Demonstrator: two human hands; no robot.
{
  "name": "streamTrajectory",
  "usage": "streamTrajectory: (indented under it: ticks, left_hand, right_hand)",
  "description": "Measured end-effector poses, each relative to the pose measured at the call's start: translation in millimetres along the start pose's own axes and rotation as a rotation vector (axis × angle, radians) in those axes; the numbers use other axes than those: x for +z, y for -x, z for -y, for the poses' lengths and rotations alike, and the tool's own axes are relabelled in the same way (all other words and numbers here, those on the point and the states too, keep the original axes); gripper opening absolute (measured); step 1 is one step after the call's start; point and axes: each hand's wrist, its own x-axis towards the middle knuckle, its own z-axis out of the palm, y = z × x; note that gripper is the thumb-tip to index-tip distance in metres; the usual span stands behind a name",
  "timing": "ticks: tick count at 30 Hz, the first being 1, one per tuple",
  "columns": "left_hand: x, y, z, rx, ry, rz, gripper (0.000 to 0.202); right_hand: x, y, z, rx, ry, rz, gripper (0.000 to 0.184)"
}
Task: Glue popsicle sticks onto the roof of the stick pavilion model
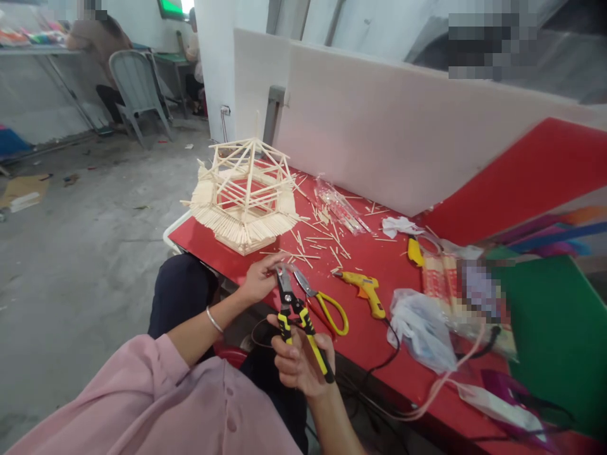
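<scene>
My right hand (303,360) grips a pair of pliers (286,296) by black and yellow handles, with the jaws pointing away from me. Close to the jaws is my left hand (260,279), its fingers drawn together in a pinch. Whatever lies between those fingertips is too small to make out. Beyond it, at the table's far left corner, stands a tiered pavilion-like model (244,196) of thin pale wooden sticks. Yellow-handled scissors (332,313) lie just right of the pliers. Farther right is a yellow hot glue gun (364,289) with a black cord.
Loose sticks (327,243) litter the red table (303,189) beside a clear plastic packet (342,208). A crumpled plastic bag (422,328), packaged sticks (439,278) and a green board (554,335) occupy the right side. White panels (379,126) line the back. Cables hang along the front edge.
</scene>
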Motion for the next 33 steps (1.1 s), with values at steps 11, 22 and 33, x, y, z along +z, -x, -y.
streamTrajectory:
  ticks: [11,22,33]
  left_hand:
    - [-41.7,30,-34,-0.256,0.052,-0.295,0.033]
    - [-45.6,37,-35,-0.337,0.234,-0.230,0.037]
    - [-42.7,39,-51,-0.326,0.311,-0.150,0.035]
  right_hand:
    - [21,-50,20,-0.333,1.873,-1.403,0.089]
    - [-4,-32,41,-0.480,2.619,-1.446,0.046]
    - [-2,27,59,0.076,2.566,-1.478,0.067]
